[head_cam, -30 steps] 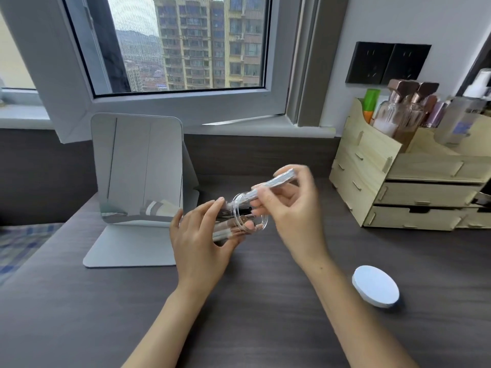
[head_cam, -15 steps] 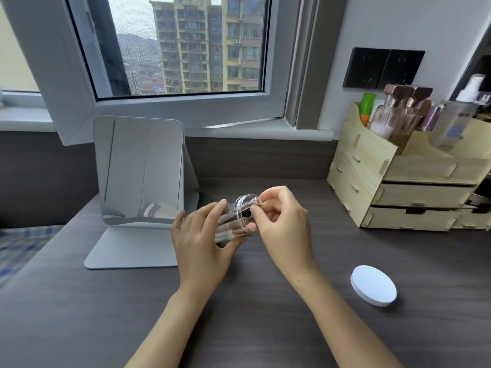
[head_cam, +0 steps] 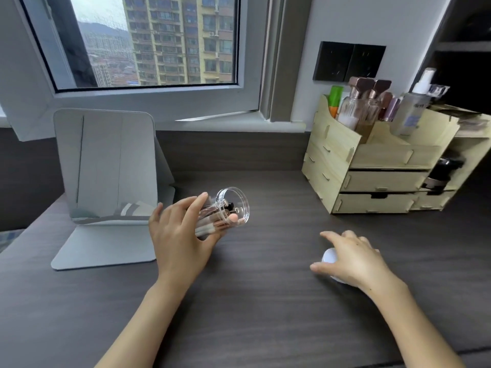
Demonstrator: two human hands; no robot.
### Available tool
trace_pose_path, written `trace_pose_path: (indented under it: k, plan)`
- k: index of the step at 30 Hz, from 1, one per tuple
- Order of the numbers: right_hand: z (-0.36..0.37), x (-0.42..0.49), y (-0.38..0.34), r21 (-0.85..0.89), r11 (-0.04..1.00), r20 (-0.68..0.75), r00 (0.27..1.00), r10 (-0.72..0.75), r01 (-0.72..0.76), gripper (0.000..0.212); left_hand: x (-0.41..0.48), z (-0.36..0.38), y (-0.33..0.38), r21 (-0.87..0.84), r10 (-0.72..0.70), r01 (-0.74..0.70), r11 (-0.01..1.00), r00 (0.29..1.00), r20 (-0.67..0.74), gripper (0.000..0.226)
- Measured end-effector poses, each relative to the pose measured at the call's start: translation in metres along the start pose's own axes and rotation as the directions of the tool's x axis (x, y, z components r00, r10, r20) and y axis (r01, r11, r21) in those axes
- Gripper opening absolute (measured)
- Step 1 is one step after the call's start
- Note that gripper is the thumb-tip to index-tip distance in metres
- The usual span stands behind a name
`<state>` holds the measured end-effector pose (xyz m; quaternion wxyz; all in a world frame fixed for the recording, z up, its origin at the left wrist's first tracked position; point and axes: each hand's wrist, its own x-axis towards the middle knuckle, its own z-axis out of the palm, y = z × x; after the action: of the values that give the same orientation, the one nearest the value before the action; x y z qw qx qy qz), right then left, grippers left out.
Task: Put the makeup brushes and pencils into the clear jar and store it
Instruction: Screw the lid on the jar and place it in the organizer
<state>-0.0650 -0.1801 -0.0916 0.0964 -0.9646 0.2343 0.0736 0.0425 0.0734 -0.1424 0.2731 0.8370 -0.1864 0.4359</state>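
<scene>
Clear plastic catches the window light as we hold the jar (head_cam: 231, 207) in our left hand (head_cam: 180, 235), tipped on its side above the dark wood-grain desk (head_cam: 265, 301), its open mouth turned to the right and slightly up. Our fingers wrap around its lower half in a firm grip. Inside it, a bundle of makeup brushes (head_cam: 215, 221) lies lengthwise, pale handles toward the palm and dark ends near the mouth; we cannot tell brushes from pencils in the cluster.

Well apart to the right, our right hand (head_cam: 353, 261) is spread palm-down over a round white lid (head_cam: 329, 257) that lies flat on the desk. The fingers are splayed and curved around the lid; only its left edge shows past them, and we cannot tell whether they have actually closed on it.

Behind the jar, on the left, a grey folding mirror (head_cam: 111, 166) stands on its flat base. On the right, at the back of the desk, a pale wooden organiser (head_cam: 372, 166) with drawers holds bottles (head_cam: 364, 107) in its top tray. Above it, a dark wall panel (head_cam: 349, 62) sits beside the window (head_cam: 148, 41), which looks out on apartment towers.
</scene>
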Motion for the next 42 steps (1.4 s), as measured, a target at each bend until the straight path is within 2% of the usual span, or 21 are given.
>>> trace_pose_path:
  k: [2, 4, 6, 7, 8, 9, 10, 11, 12, 14, 19, 24, 28, 36, 39, 42]
  plan:
    - [0.001, -0.003, 0.008, -0.011, 1.0, 0.027, 1.0, 0.005, -0.004, 0.075, 0.0, 0.0, 0.003, -0.007, 0.003, -0.003, 1.0, 1.0, 0.005, 0.063]
    - [0.001, -0.002, 0.01, 0.035, 0.999, -0.027, 0.999, -0.021, 0.022, 0.066, -0.001, -0.002, 0.006, -0.018, 0.004, -0.004, 1.0, 1.0, 0.014, 0.064]
    - [0.0, 0.0, 0.005, 0.276, 0.955, -0.136, 0.988, -0.071, 0.106, 0.06, -0.002, -0.002, 0.009, -0.019, 0.016, -0.015, 1.0, 0.999, 0.029, 0.065]
    - [-0.002, 0.001, 0.001, 0.48, 0.862, -0.178, 0.98, -0.085, 0.162, 0.058, -0.002, -0.002, 0.01, -0.017, 0.021, -0.02, 1.0, 0.999, 0.041, 0.065]
    - [-0.005, 0.001, -0.006, 0.689, 0.694, -0.197, 0.975, -0.1, 0.21, 0.055, -0.001, -0.002, 0.011, -0.015, 0.022, -0.021, 1.0, 0.998, 0.052, 0.066]
    - [-0.008, 0.0, -0.013, 0.842, 0.481, -0.209, 0.97, -0.125, 0.243, 0.052, -0.001, -0.003, 0.012, -0.015, 0.02, -0.019, 1.0, 0.998, 0.063, 0.066]
    - [-0.012, -0.001, -0.021, 0.914, 0.307, -0.229, 0.962, -0.151, 0.266, 0.047, 0.0, -0.003, 0.014, -0.018, 0.017, -0.016, 1.0, 0.997, 0.071, 0.067]
    - [-0.016, -0.003, -0.027, 0.923, 0.226, -0.274, 0.945, -0.177, 0.31, 0.044, 0.001, -0.004, 0.016, -0.024, 0.015, -0.013, 1.0, 0.997, 0.077, 0.066]
    - [-0.018, -0.003, -0.033, 0.899, 0.223, -0.334, 0.919, -0.21, 0.377, 0.042, 0.002, -0.004, 0.018, -0.033, 0.013, -0.011, 0.999, 0.996, 0.084, 0.066]
    - [-0.021, -0.002, -0.043, 0.797, 0.315, -0.433, 0.85, -0.299, 0.516, 0.046, 0.003, -0.005, 0.02, -0.051, 0.019, -0.013, 0.999, 0.993, 0.113, 0.067]
    - [-0.029, -0.003, -0.061, 0.583, 0.448, -0.422, 0.724, -0.546, 0.678, 0.056, 0.005, -0.011, 0.025, -0.104, 0.041, -0.02, 0.994, 0.977, 0.21, 0.069]
    - [-0.041, -0.004, -0.063, 0.506, 0.447, -0.345, 0.648, -0.679, 0.738, 0.056, 0.008, -0.023, 0.03, -0.179, 0.067, -0.02, 0.984, 0.963, 0.259, 0.07]
    - [-0.051, -0.008, -0.062, 0.449, 0.42, -0.334, 0.584, -0.74, 0.789, 0.056, 0.012, -0.031, 0.031, -0.257, 0.075, 0.01, 0.966, 0.945, 0.318, 0.074]
    - [-0.065, -0.017, -0.061, 0.38, 0.41, -0.267, 0.523, -0.81, 0.829, 0.055, 0.025, -0.053, 0.033, -0.34, 0.077, 0.094, 0.936, 0.885, 0.458, 0.078]
    - [-0.07, -0.019, -0.059, 0.342, 0.392, -0.255, 0.486, -0.836, 0.854, 0.054, 0.029, -0.059, 0.033, -0.433, 0.081, 0.201, 0.879, 0.831, 0.551, 0.073]
    - [-0.075, -0.022, -0.059, 0.336, 0.374, -0.226, 0.459, -0.859, 0.865, 0.053, 0.034, -0.064, 0.033, -0.468, 0.081, 0.387, 0.795, 0.696, 0.713, 0.072]
